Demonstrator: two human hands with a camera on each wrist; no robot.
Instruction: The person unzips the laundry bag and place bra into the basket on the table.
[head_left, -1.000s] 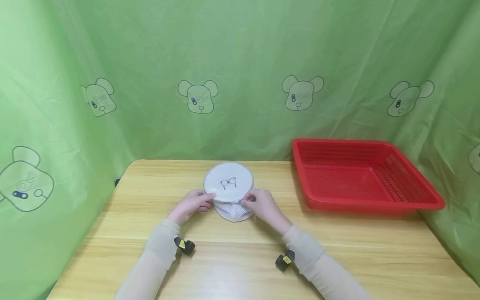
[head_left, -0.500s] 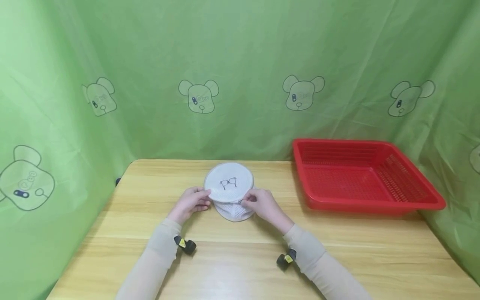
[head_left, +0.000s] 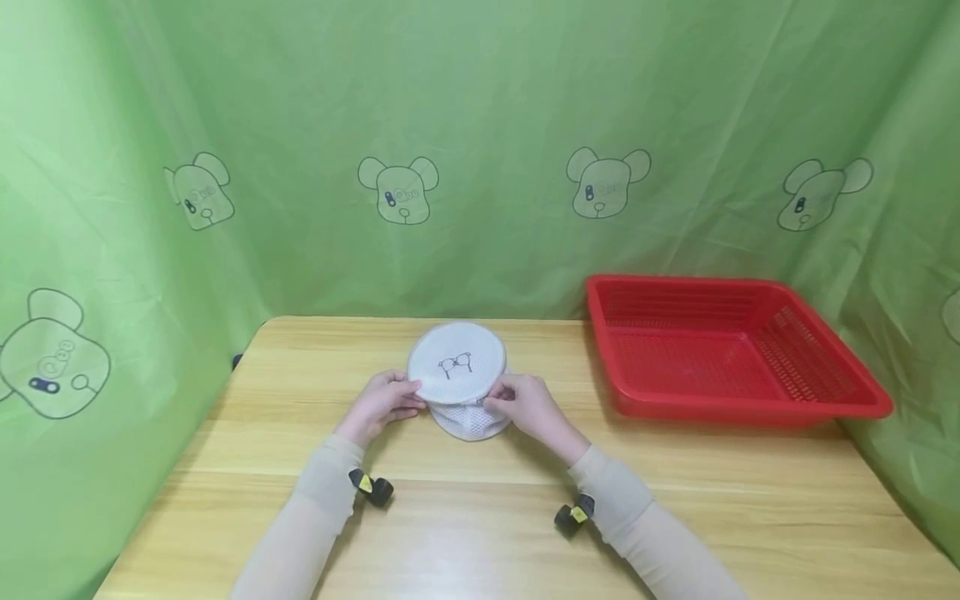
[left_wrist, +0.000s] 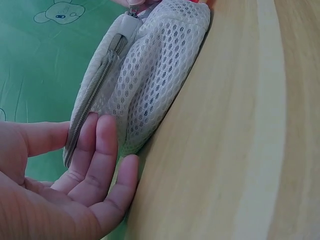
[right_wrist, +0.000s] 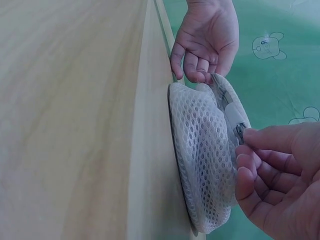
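A round white mesh laundry bag (head_left: pixel 457 362) stands on the table, with dark line-drawn eyeglasses on its lid and mesh sides that sag. My left hand (head_left: pixel 381 404) pinches the lid's rim at the left, thumb on top and fingers beneath. In the left wrist view a grey zipper (left_wrist: pixel 90 97) runs along that rim up to a white fabric tab (left_wrist: pixel 131 27). At the front right of the rim, my right hand (head_left: pixel 528 408) pinches the metal zipper pull (right_wrist: pixel 240 131) between thumb and index finger. Its other fingers curl beside the mesh.
A red plastic basket (head_left: pixel 750 410) with perforated walls sits at the back right of the wooden table (head_left: pixel 465 517). Green curtains (head_left: pixel 495 83) printed with bear heads enclose the back and both sides. Small black cameras are strapped to both wrists.
My left thumb has drawn back from over the lid to its left edge. My right hand keeps its pinch on the zipper pull, almost unmoved.
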